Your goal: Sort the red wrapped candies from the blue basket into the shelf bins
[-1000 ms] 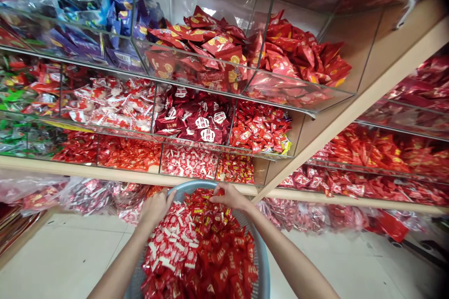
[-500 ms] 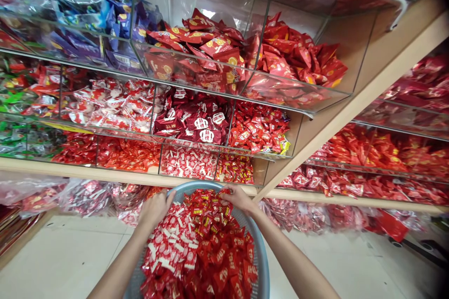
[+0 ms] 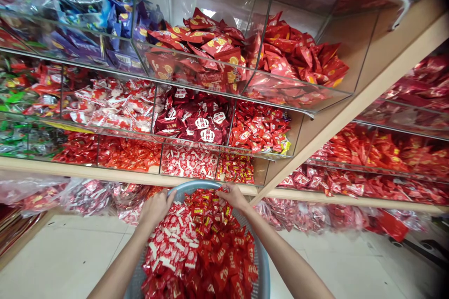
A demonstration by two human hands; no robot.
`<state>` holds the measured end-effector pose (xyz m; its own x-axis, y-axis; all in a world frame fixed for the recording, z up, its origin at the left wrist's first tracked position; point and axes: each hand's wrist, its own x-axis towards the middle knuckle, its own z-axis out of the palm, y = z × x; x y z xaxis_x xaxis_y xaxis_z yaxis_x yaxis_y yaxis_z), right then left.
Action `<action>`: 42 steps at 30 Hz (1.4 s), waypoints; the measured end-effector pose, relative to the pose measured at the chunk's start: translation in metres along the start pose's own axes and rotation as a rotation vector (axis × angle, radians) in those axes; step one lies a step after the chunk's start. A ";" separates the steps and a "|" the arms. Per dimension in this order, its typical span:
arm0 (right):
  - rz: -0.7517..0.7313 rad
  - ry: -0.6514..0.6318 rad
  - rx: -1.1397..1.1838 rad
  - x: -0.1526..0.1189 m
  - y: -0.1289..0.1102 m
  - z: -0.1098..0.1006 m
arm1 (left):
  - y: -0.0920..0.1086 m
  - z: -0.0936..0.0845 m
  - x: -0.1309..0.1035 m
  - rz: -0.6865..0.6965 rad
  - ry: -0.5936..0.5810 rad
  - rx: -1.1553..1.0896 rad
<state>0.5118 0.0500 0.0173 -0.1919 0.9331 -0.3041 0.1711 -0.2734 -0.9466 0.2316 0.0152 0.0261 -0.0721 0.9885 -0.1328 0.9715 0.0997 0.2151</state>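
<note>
A round blue-grey plastic basket (image 3: 264,261) stands below the lowest shelf, filled with small wrapped candies. White-and-red candies (image 3: 171,238) lie in its left part and red ones (image 3: 224,257) in its right and front. My left hand (image 3: 156,208) grips the basket's upper left rim, thumb over the edge. Inside the far right rim, my right hand (image 3: 231,196) has its fingers bent onto red-and-yellow candies (image 3: 206,205); its fingertips are partly hidden among them.
Glass-fronted shelf bins hold orange-print red packets (image 3: 210,42), blue packets (image 3: 80,4), dark red packets (image 3: 199,117) and small candies (image 3: 189,161). A slanted wooden divider (image 3: 351,98) rises at the right. Plastic bags (image 3: 87,196) lie under the shelf, above pale floor tiles (image 3: 80,243).
My right hand has moved slightly left over the red-and-yellow candies. My left hand and the basket have hardly moved.
</note>
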 end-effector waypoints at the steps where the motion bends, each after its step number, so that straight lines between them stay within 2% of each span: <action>1: 0.001 0.004 0.005 0.001 0.001 0.002 | 0.000 0.000 0.000 0.001 -0.001 -0.002; 8: -0.009 0.059 -0.041 -0.002 0.004 0.008 | 0.000 0.001 0.001 -0.002 0.001 -0.006; 14: -0.025 0.137 -0.044 -0.021 -0.005 -0.008 | 0.000 0.000 0.002 -0.007 -0.007 -0.007; 17: 0.056 0.104 0.047 -0.036 -0.014 -0.018 | 0.001 -0.001 0.001 -0.009 -0.009 -0.004; 20: 0.141 0.011 0.196 -0.051 -0.023 -0.024 | 0.002 -0.002 0.000 -0.004 -0.015 -0.002; 23: 0.139 -0.086 0.250 -0.062 -0.026 -0.027 | 0.002 -0.003 0.000 0.004 -0.014 0.004; 29: -0.002 -0.107 0.035 -0.067 -0.007 -0.030 | 0.003 -0.004 -0.001 -0.002 -0.016 -0.002; 32: -0.009 -0.112 -0.133 -0.064 0.006 -0.031 | 0.003 -0.005 -0.001 -0.007 -0.018 0.001; 35: -0.058 -0.040 -0.192 -0.061 0.012 -0.031 | 0.004 -0.006 -0.002 -0.010 -0.026 -0.001; 39: -0.137 0.148 -0.226 -0.062 0.010 -0.034 | 0.004 -0.006 -0.002 -0.010 -0.023 0.001; 42: -0.150 0.186 -0.206 -0.065 0.010 -0.035 | 0.004 -0.006 -0.002 -0.014 -0.025 0.003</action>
<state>0.5594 -0.0051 0.0314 -0.0534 0.9914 -0.1198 0.3504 -0.0937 -0.9319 0.2343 0.0142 0.0333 -0.0800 0.9839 -0.1596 0.9711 0.1130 0.2101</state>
